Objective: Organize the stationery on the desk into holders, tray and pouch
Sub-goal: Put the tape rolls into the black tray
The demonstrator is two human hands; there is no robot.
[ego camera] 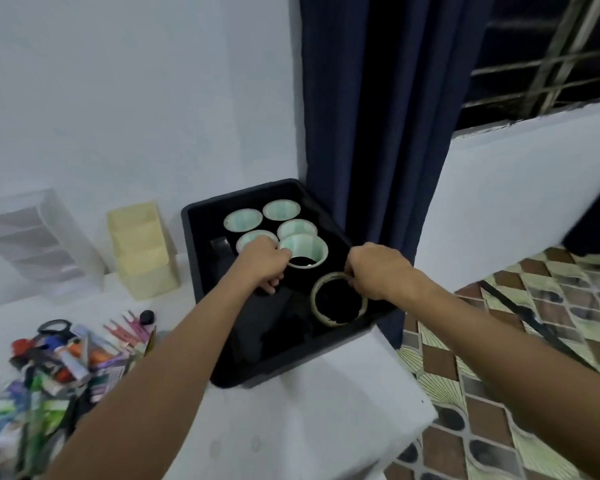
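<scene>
From the head camera we look down at a black tray (201, 271) sitting on the white desk (291, 427), and we use the tray as our marker for everything else. Inside it, toward the far side, four rolls of clear tape (280, 209) lie flat. A fifth roll, the near tape roll (307, 249), sits just in front of them. Our left hand (262, 263) has its fingers curled over the rim of that roll and grips it. In the tray's near right corner lies a brownish tape ring (338, 299). Our right hand (374, 268) pinches its far edge with bent fingers. A small dark item (220, 244) lies at the tray's left side (too dark for us to name).

Left of the tray stand a cream holder (142, 249) and, farther left, a clear holder (39, 244). Near-left of the tray is a heap of pens and scissors (66, 358). Right behind the tray hangs a dark blue curtain (378, 116), and right of it we see tiled floor (499, 393).
</scene>
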